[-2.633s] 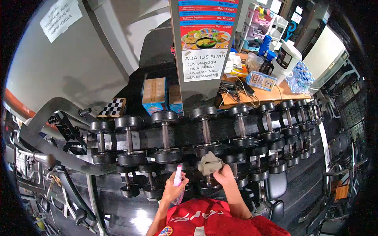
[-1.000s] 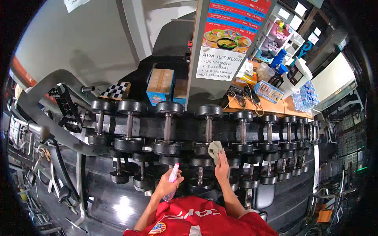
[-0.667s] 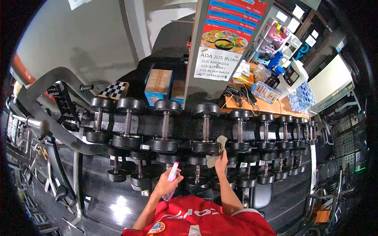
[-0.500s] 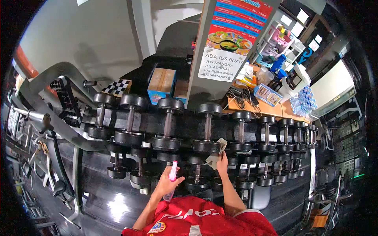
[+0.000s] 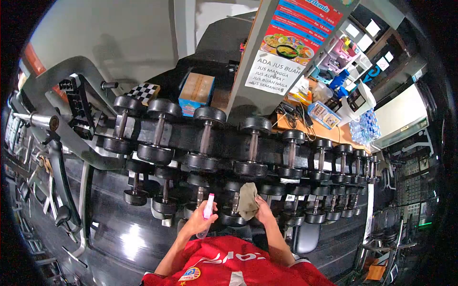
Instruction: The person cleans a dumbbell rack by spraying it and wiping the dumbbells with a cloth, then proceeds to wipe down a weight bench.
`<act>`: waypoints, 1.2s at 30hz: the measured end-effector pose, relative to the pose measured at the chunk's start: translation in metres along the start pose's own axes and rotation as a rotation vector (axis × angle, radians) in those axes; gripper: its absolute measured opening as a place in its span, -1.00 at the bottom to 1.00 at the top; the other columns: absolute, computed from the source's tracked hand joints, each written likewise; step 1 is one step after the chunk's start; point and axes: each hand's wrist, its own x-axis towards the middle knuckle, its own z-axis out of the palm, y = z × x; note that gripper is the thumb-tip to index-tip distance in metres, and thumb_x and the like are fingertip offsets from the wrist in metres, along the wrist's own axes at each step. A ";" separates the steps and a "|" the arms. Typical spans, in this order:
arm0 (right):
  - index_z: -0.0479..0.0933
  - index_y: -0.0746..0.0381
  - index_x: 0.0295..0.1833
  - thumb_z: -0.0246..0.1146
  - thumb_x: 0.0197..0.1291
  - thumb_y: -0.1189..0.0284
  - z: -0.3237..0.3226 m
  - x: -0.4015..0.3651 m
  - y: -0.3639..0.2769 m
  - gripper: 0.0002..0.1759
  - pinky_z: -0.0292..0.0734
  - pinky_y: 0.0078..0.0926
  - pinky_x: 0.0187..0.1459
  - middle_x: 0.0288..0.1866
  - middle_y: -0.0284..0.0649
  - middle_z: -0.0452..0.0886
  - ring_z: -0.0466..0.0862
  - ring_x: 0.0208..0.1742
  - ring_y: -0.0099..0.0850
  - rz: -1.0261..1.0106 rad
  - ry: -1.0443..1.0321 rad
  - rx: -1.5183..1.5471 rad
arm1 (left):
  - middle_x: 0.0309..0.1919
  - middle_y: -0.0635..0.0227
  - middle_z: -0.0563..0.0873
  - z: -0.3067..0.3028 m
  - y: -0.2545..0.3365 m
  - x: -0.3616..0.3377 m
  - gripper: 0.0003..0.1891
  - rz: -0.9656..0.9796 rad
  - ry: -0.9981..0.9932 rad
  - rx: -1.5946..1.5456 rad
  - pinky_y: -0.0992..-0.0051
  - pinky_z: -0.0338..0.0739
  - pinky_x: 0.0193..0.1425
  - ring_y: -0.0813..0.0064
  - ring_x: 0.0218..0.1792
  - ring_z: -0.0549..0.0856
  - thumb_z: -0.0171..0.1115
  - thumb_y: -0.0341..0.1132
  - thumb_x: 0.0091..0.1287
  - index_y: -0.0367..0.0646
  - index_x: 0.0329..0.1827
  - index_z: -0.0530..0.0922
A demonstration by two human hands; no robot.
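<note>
My left hand (image 5: 202, 221) is wrapped round a clear spray bottle (image 5: 208, 207) with a pink and white top, held in front of the lower row of dumbbells. In my right hand (image 5: 264, 212) is a grey-green cloth (image 5: 248, 201), bunched at the fingers and hanging down to the left. The cloth overlaps a lower-row dumbbell (image 5: 234, 218) in this view. Just above it, on the upper row, lies a black dumbbell (image 5: 253, 146) with a metal handle.
A two-tier rack of black dumbbells (image 5: 206, 138) runs across the view. Behind it stand a blue and brown box (image 5: 196, 93), a checkered board (image 5: 144, 92) and a post with a menu poster (image 5: 296, 33). Gym machine frames (image 5: 90, 152) are at the left, a cluttered wooden table (image 5: 286, 125) at the right.
My right hand has drawn the cloth down and left, away from the upper dumbbell's near end, and the cloth now hangs together. My left hand stays nearly in place with the bottle. The view has tilted slightly.
</note>
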 end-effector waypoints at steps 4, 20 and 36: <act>0.35 0.13 0.31 0.06 0.29 0.17 0.006 -0.017 0.018 -0.48 0.36 -0.10 0.28 0.24 -0.21 0.50 0.49 0.25 -0.20 0.091 0.043 0.247 | -0.09 0.37 0.63 0.003 -0.007 -0.004 -0.56 -0.012 -0.026 -0.188 0.50 0.55 -0.17 0.60 -0.28 0.62 0.28 -0.42 0.23 -0.21 0.17 0.41; 0.37 0.20 0.28 -0.07 0.34 0.22 -0.042 -0.087 0.082 -0.52 0.35 -0.05 0.28 0.23 -0.11 0.51 0.50 0.24 -0.11 -0.194 0.028 0.726 | -0.04 0.23 0.57 0.041 -0.066 0.024 -0.48 0.147 -0.230 -0.291 0.45 0.60 -0.19 0.47 -0.32 0.69 0.10 -0.51 0.32 -0.28 0.36 0.25; 0.41 0.24 0.23 -0.05 0.32 0.22 -0.151 0.003 0.056 -0.53 0.36 -0.09 0.28 0.20 -0.16 0.53 0.51 0.23 -0.18 -0.053 -0.115 0.699 | -0.45 0.44 0.57 0.143 -0.130 0.067 -0.82 -0.184 0.215 -0.266 0.55 0.53 -0.39 0.63 -0.47 0.62 0.30 -0.47 0.25 -0.19 -0.21 0.44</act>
